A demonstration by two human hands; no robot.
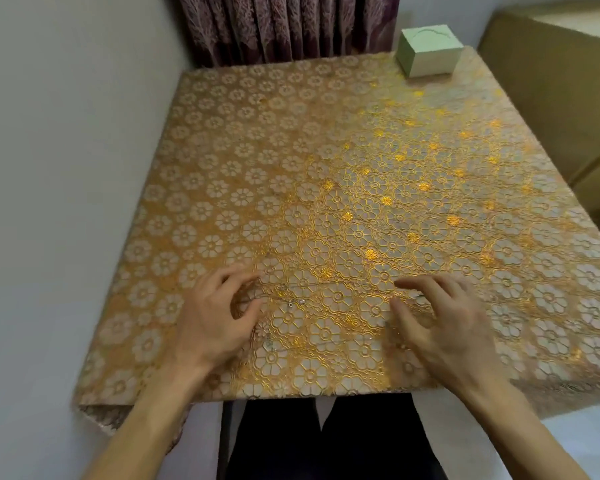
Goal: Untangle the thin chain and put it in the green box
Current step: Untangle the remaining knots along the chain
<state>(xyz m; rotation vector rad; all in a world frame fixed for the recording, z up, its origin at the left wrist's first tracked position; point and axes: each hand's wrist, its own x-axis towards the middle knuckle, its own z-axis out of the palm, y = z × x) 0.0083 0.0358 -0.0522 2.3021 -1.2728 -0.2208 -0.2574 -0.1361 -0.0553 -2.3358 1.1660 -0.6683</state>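
Note:
A thin silver chain (293, 301) lies on the gold flowered tablecloth (326, 150) near the front edge, hard to make out against the pattern. It runs between my two hands, with a small clump near the left one. My left hand (219, 313) hovers at the chain's left end, fingers bent, fingertips at the cloth. My right hand (437, 320) sits at the right end, fingers spread and bent down onto the cloth. Whether either hand pinches the chain I cannot tell. The pale green box (428, 50) stands shut at the far right corner.
A white wall runs along the table's left side. A dark patterned curtain (284, 26) hangs behind the far edge. A tan cardboard box (561, 98) stands right of the table. My dark-trousered legs show under the front edge.

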